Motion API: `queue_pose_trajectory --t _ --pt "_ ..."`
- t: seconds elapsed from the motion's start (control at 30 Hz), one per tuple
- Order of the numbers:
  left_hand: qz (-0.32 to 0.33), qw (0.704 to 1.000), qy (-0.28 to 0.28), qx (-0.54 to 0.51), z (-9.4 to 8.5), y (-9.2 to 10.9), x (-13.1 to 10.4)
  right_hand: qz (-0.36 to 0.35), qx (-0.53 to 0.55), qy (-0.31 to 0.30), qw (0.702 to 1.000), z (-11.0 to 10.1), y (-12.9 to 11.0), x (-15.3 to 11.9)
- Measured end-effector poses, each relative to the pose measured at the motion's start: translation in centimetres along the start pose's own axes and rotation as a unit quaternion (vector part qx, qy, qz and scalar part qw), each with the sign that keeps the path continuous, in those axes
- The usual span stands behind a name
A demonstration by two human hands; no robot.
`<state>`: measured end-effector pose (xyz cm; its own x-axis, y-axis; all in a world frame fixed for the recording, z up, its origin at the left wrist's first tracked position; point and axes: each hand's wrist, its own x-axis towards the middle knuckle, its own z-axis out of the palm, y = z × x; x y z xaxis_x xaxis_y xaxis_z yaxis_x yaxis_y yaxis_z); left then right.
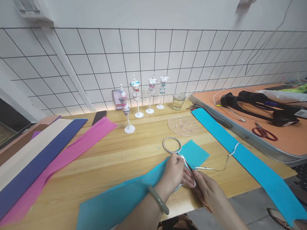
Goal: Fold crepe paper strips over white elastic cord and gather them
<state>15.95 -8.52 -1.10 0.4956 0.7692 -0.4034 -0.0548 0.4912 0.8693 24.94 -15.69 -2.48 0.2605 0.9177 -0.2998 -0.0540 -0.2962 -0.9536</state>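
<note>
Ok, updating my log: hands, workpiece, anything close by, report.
Left hand pinching small white piece; right hand alongside. Turquoise strip beneath left forearm. Tape roll just beyond left hand.

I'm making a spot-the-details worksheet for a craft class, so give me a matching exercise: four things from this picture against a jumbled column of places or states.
Column one
1. Left hand
2. Red scissors
3. Glass
4. Pink strip

Column two
A. just behind the round plate
B. next to the dark blue strip
C. with a bracelet at the wrist
D. on the orange surface

Right pairs: 1-C, 2-D, 3-A, 4-B
</note>
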Motion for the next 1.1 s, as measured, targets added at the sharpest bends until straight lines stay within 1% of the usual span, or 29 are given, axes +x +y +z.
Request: queue_pose_trajectory --t 0.4,0.57,0.8,1.0,1.1 --pt "0.002 1.000 -0.007 -0.005 0.05 0.26 -0.28 0.021 0.050 0.010 0.998 0.29 0.32 0.44" --pt "0.007 1.000 -0.008 0.003 0.01 0.25 -0.32 0.014 0.021 0.013 1.000 0.19 0.13 0.30" --pt "0.007 1.000 -0.016 0.002 -0.06 0.18 -0.24 0.006 0.027 0.006 1.000 -0.02 0.30 0.33" --pt "0.011 1.000 -0.017 0.006 -0.11 0.20 -0.28 0.001 0.006 0.002 1.000 -0.01 0.20 0.20" --pt "0.019 1.000 -0.021 0.002 -0.10 0.14 -0.28 -0.001 -0.022 -0.003 1.000 -0.27 -0.15 -0.09"
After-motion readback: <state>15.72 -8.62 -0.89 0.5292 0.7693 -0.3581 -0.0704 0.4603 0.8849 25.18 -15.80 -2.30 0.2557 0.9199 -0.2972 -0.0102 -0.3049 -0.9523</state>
